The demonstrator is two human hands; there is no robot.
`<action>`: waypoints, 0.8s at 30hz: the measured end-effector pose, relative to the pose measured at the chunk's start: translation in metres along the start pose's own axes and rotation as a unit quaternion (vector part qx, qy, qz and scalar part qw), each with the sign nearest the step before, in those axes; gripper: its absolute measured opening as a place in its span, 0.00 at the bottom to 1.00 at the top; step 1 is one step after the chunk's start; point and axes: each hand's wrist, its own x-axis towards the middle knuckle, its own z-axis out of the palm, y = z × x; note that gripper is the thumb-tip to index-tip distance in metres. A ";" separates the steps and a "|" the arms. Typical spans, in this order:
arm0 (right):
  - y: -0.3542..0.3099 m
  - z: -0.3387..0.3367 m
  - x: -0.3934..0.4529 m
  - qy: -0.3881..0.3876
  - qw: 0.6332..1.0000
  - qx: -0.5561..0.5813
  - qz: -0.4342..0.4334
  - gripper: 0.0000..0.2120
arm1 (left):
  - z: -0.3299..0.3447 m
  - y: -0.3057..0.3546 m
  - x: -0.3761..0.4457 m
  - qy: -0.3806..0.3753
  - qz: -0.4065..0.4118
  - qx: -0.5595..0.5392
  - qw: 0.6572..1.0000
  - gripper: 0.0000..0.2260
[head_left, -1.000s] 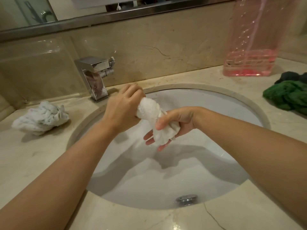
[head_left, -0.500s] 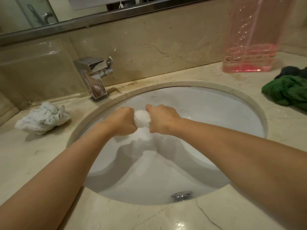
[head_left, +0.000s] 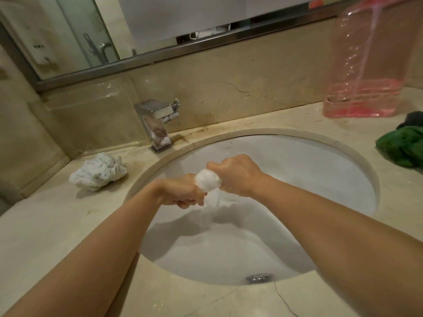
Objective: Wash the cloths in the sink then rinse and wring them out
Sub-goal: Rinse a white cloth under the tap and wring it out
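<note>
Over the white sink (head_left: 309, 179) both hands grip one small white cloth (head_left: 207, 183), twisted into a tight wad between them. My left hand (head_left: 180, 191) holds its lower left end with fingers curled under. My right hand (head_left: 235, 172) clenches the upper right end. A thin stream of water runs down from the cloth into the basin. Most of the cloth is hidden inside the two fists. A second white cloth (head_left: 97, 171) lies crumpled on the counter left of the sink. A green cloth (head_left: 402, 147) lies on the counter at the right edge.
The chrome tap (head_left: 158, 124) stands behind the sink at the left; no water runs from it. A tall pink transparent bottle (head_left: 364, 72) stands at the back right. A dark cloth (head_left: 414, 118) sits behind the green one. The drain plug (head_left: 258, 277) shows at the basin's near side.
My right hand went from loosely holding the hanging cloth to clenching it beside my left. The two fists have twisted against each other and water now runs from the cloth.
</note>
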 end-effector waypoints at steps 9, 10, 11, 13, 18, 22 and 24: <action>-0.027 -0.043 0.003 0.030 0.987 0.126 0.095 0.34 | -0.015 0.026 -0.077 0.281 0.105 0.304 0.904 0.24; -0.036 -0.050 0.004 0.015 0.978 0.180 0.102 0.37 | -0.016 0.024 -0.092 0.306 0.098 0.341 0.883 0.28; -0.045 -0.056 0.006 -0.015 0.961 0.256 0.101 0.39 | -0.018 0.020 -0.106 0.329 0.087 0.373 0.863 0.33; -0.066 -0.065 0.013 -0.083 0.914 0.391 0.077 0.42 | -0.025 0.008 -0.131 0.376 0.070 0.410 0.828 0.32; -0.123 -0.073 0.058 -0.025 0.915 0.402 0.009 0.34 | -0.052 -0.046 -0.180 0.472 0.034 0.353 0.807 0.25; -0.153 -0.073 0.085 -0.071 0.904 0.414 0.082 0.37 | -0.066 -0.092 -0.204 0.522 -0.060 0.303 0.795 0.25; -0.159 -0.070 0.087 -0.107 0.907 0.391 0.109 0.33 | -0.062 -0.104 -0.207 0.532 -0.062 0.278 0.797 0.23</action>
